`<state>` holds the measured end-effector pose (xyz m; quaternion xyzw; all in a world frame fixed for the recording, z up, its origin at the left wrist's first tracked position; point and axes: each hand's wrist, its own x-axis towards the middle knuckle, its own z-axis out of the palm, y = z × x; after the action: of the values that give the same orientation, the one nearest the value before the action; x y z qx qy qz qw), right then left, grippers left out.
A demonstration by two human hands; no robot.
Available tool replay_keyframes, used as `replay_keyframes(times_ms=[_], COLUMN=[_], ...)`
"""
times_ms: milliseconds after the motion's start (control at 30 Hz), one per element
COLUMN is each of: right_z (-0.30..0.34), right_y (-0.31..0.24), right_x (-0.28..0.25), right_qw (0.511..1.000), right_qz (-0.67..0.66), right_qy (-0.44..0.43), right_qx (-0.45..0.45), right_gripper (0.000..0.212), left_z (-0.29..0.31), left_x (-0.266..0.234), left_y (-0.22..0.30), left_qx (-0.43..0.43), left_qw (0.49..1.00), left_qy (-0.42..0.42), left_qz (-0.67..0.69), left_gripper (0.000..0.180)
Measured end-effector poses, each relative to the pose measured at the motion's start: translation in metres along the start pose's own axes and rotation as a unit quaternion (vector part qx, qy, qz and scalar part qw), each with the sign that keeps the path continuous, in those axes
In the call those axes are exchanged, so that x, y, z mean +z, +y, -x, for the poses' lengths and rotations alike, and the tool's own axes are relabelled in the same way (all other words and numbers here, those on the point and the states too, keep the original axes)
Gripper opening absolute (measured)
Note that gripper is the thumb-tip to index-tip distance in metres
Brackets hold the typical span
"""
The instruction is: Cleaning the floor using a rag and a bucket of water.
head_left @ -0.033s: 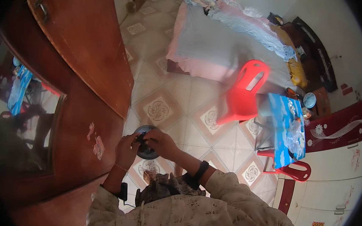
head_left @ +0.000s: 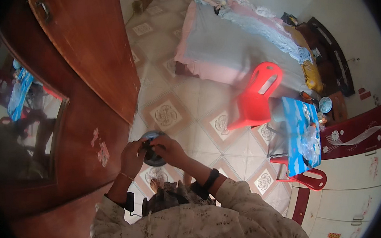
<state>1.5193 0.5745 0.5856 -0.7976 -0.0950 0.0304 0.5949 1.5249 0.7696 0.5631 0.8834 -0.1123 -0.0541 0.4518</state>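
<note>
My left hand (head_left: pixel 133 156) and my right hand (head_left: pixel 171 149) are close together in front of me, near the wooden furniture. Both have their fingers closed around a small dark thing (head_left: pixel 147 145), too small and too covered by fingers to name. Right behind and below the hands is a round black object (head_left: pixel 155 160); the hands hide part of it, and I cannot tell whether they touch it. Dark bands circle both forearms.
On my left rises a reddish-brown wooden wardrobe (head_left: pixel 87 124) with a mirror (head_left: pixel 19 128). A red plastic chair (head_left: pixel 253 107) stands beside the bed (head_left: pixel 232 46). Further right is a small table with a blue cover (head_left: pixel 295 127), another red chair (head_left: pixel 313 180) and white drawers (head_left: pixel 345 198).
</note>
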Motion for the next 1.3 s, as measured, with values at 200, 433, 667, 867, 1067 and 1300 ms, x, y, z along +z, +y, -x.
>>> replay_keyframes(times_ms=[200,433,667,867,1067,1300], right_z=[0.009,0.026,0.013,0.011,0.019,0.028], right_y=[0.008,0.006,0.007,0.015,-0.016,0.010], right_x=[0.011,0.021,0.009,0.017,0.017,0.025], right_qw=[1.000,0.999,0.998,0.995,0.997,0.998], right_qz=[0.011,0.027,0.049,0.065,0.073,0.069], right_qy=[-0.001,0.034,0.025,0.023,-0.024,0.005], right_qx=[-0.019,0.024,0.033,0.078,0.018,-0.009], right_gripper=[0.021,0.020,0.020,0.019,0.032,0.075], left_z=[0.003,0.011,0.008,-0.004,0.003,-0.001], left_x=[-0.005,-0.002,-0.001,0.006,-0.007,-0.026], left_y=[0.009,-0.005,-0.011,-0.002,-0.007,0.056], left_qx=[0.029,0.007,-0.064,-0.004,0.008,0.063], left_qw=[0.999,0.999,0.991,0.993,0.995,0.993], left_qy=[0.002,-0.026,-0.028,-0.084,-0.044,-0.032], left_qz=[0.044,0.045,0.114,0.087,0.090,0.092], left_gripper=[0.032,0.039,0.045,0.043,0.018,0.015])
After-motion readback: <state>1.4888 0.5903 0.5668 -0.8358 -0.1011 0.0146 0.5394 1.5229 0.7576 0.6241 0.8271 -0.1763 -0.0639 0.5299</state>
